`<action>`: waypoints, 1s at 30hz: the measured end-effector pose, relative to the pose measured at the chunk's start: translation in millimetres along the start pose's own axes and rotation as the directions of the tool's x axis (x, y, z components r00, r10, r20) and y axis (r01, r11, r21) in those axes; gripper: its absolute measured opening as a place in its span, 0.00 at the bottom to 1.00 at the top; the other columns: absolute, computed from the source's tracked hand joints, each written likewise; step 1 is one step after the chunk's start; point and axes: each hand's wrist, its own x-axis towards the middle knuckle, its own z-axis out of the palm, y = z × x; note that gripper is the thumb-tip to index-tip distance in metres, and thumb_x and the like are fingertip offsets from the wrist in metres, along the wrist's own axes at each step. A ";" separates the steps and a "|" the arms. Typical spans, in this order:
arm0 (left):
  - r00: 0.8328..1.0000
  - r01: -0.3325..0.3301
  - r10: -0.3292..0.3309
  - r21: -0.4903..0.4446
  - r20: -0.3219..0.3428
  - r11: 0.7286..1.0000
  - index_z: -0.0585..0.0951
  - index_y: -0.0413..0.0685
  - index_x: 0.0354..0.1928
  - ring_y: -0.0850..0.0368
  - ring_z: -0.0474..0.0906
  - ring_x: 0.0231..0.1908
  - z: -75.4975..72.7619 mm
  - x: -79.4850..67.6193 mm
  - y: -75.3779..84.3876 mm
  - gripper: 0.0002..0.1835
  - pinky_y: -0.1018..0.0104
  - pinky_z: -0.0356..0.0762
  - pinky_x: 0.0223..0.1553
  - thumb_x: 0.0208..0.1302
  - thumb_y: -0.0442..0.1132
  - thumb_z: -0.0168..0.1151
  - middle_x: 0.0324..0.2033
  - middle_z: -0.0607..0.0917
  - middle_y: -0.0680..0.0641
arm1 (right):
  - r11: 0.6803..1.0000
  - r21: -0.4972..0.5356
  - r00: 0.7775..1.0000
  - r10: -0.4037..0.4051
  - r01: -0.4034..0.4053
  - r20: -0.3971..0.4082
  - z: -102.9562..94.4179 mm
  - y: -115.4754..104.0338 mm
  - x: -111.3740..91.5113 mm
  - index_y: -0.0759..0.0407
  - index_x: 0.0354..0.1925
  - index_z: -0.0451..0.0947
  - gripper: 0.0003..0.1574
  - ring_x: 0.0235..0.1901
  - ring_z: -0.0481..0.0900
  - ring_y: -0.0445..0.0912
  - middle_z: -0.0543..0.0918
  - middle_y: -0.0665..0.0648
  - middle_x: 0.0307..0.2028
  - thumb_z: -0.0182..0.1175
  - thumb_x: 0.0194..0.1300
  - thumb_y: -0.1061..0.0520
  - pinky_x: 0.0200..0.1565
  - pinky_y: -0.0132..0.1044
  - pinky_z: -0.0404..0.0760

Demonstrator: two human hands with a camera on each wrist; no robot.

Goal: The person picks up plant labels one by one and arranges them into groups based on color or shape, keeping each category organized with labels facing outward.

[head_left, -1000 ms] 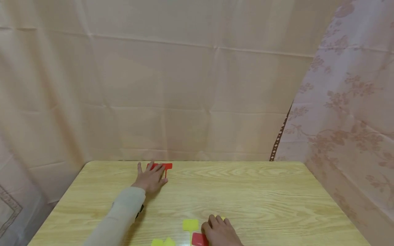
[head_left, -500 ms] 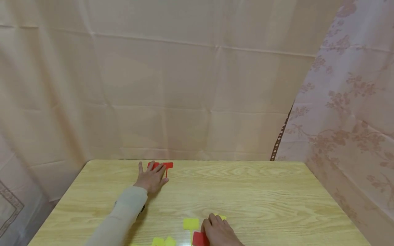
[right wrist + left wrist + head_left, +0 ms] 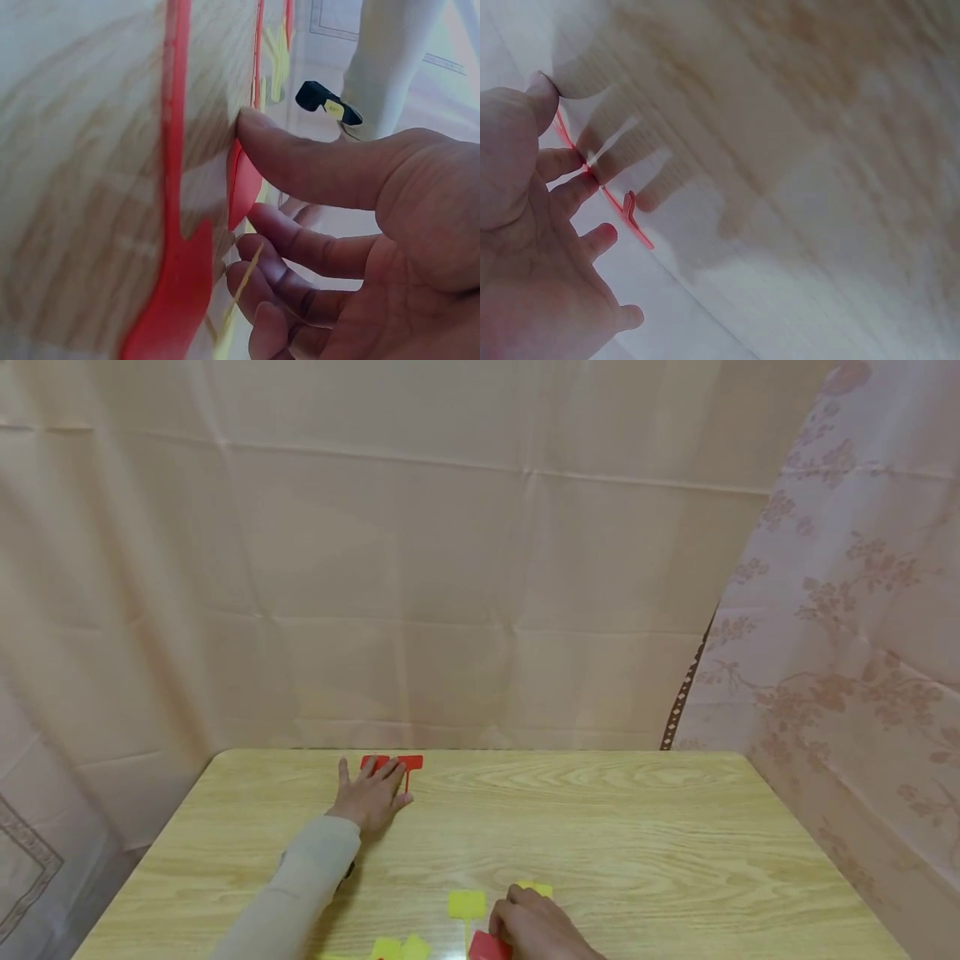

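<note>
My left hand (image 3: 367, 799) rests with spread fingers over two red T-shaped plant labels (image 3: 411, 762) at the table's far edge. Its fingertips lie on their heads, and in the left wrist view these show as a thin red strip (image 3: 637, 229). Near the front, my right hand (image 3: 538, 924) pinches the head of another red plant label (image 3: 490, 947) between thumb and curled fingers. That head (image 3: 244, 184) stands tilted in the right wrist view. A yellow plant label (image 3: 467, 904) lies just left of the right hand, and another yellow one (image 3: 542, 889) is partly hidden behind its fingers.
More yellow labels (image 3: 415, 947) lie at the front edge of the head view. Another red label (image 3: 184, 274) lies closer to the right wrist camera. Beyond the wood-grain table (image 3: 600, 827) hangs a beige curtain (image 3: 450, 568), with a floral cloth (image 3: 847, 652) on the right.
The red label at my right hand has turned and tilted slightly as the fingers curled in around it. My left hand has stayed on the far red labels.
</note>
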 end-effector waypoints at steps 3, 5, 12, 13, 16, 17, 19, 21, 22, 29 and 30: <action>1.000 0.000 0.000 -0.004 -0.002 1.000 0.63 0.42 0.77 0.32 0.50 0.75 2.2 0.4 -0.9 0.35 0.23 0.28 0.67 0.78 0.56 0.51 0.76 0.61 0.40 | 0.999 0.044 0.999 0.019 -0.020 0.034 0.4 -1.0 2.3 0.51 0.31 0.83 0.10 0.27 0.61 0.31 0.66 0.38 0.27 0.76 0.51 0.58 0.30 0.25 0.67; 1.000 0.002 -0.002 -0.007 0.000 1.000 0.63 0.42 0.77 0.32 0.50 0.76 3.1 0.5 -1.2 0.35 0.23 0.29 0.67 0.78 0.55 0.51 0.76 0.61 0.40 | 0.997 0.069 0.998 0.027 -0.031 0.052 0.3 -1.1 3.1 0.51 0.32 0.83 0.12 0.28 0.61 0.31 0.66 0.38 0.28 0.77 0.51 0.56 0.30 0.25 0.67; 1.000 0.008 -0.008 -0.009 0.003 1.000 0.62 0.43 0.77 0.33 0.49 0.76 4.2 0.5 -2.0 0.36 0.24 0.29 0.67 0.77 0.56 0.51 0.77 0.61 0.40 | 0.998 -0.029 0.993 -0.043 0.047 0.111 -3.2 -1.0 5.1 0.48 0.36 0.84 0.15 0.32 0.65 0.31 0.70 0.38 0.31 0.74 0.56 0.44 0.35 0.26 0.71; 1.000 0.009 -0.009 -0.007 0.003 1.000 0.62 0.43 0.77 0.33 0.49 0.76 4.2 0.6 -2.0 0.35 0.24 0.30 0.67 0.77 0.56 0.50 0.77 0.61 0.40 | 0.997 -0.050 0.991 -0.061 0.067 0.121 -4.0 -0.6 5.3 0.48 0.37 0.84 0.16 0.32 0.66 0.31 0.71 0.38 0.32 0.73 0.58 0.41 0.36 0.26 0.72; 1.000 0.009 -0.009 -0.004 0.002 1.000 0.62 0.43 0.77 0.33 0.49 0.76 4.3 1.2 -1.9 0.35 0.24 0.30 0.67 0.78 0.56 0.50 0.77 0.61 0.40 | 0.988 -0.088 0.985 -0.116 0.128 0.125 -6.9 0.2 5.5 0.49 0.39 0.84 0.19 0.33 0.67 0.31 0.74 0.38 0.33 0.71 0.60 0.38 0.37 0.26 0.72; 1.000 0.008 -0.008 -0.003 0.001 1.000 0.62 0.42 0.77 0.33 0.49 0.76 4.1 1.2 -1.8 0.35 0.23 0.30 0.67 0.78 0.56 0.50 0.77 0.61 0.40 | 0.986 -0.090 0.984 -0.128 0.140 0.120 -8.0 0.0 5.5 0.50 0.40 0.84 0.20 0.33 0.67 0.31 0.74 0.39 0.33 0.71 0.60 0.38 0.37 0.26 0.72; 1.000 0.012 -0.012 0.001 0.004 1.000 0.62 0.43 0.77 0.33 0.49 0.76 3.8 1.1 -1.6 0.35 0.24 0.30 0.68 0.78 0.56 0.49 0.77 0.60 0.41 | 0.986 -0.079 0.985 -0.141 0.149 0.100 -10.9 -1.2 5.9 0.51 0.40 0.84 0.17 0.32 0.67 0.31 0.74 0.39 0.33 0.72 0.61 0.42 0.36 0.25 0.73; 1.000 0.012 -0.012 0.002 0.004 1.000 0.62 0.43 0.77 0.33 0.49 0.76 3.4 1.0 -1.3 0.35 0.24 0.30 0.68 0.78 0.56 0.49 0.77 0.60 0.41 | 0.992 -0.034 0.988 -0.122 0.125 0.094 -15.7 -3.2 7.3 0.52 0.42 0.84 0.16 0.32 0.67 0.31 0.73 0.39 0.33 0.74 0.60 0.47 0.36 0.24 0.73; 1.000 0.013 -0.013 0.004 0.004 1.000 0.62 0.43 0.77 0.33 0.49 0.76 3.2 0.9 -1.3 0.35 0.24 0.30 0.68 0.78 0.56 0.49 0.77 0.60 0.41 | 0.995 0.007 0.990 -0.098 0.098 0.097 -19.0 -4.3 8.5 0.52 0.43 0.83 0.15 0.32 0.67 0.31 0.73 0.38 0.34 0.74 0.60 0.50 0.36 0.24 0.74; 1.000 0.011 -0.011 0.005 0.009 1.000 0.62 0.43 0.77 0.33 0.49 0.76 2.8 1.0 -1.8 0.35 0.23 0.30 0.67 0.78 0.56 0.49 0.77 0.60 0.41 | 0.992 0.109 0.998 -0.064 0.062 0.011 -44.7 -1.2 27.4 0.55 0.48 0.82 0.16 0.35 0.72 0.34 0.74 0.42 0.38 0.73 0.63 0.55 0.39 0.28 0.78; 1.000 0.010 -0.010 0.006 0.007 1.000 0.62 0.43 0.77 0.33 0.49 0.76 3.0 1.4 -2.1 0.35 0.23 0.30 0.67 0.78 0.56 0.49 0.77 0.61 0.41 | 0.992 0.100 0.997 -0.072 0.072 -0.012 -47.4 0.4 32.3 0.56 0.48 0.82 0.16 0.35 0.73 0.35 0.74 0.43 0.39 0.73 0.63 0.56 0.39 0.28 0.78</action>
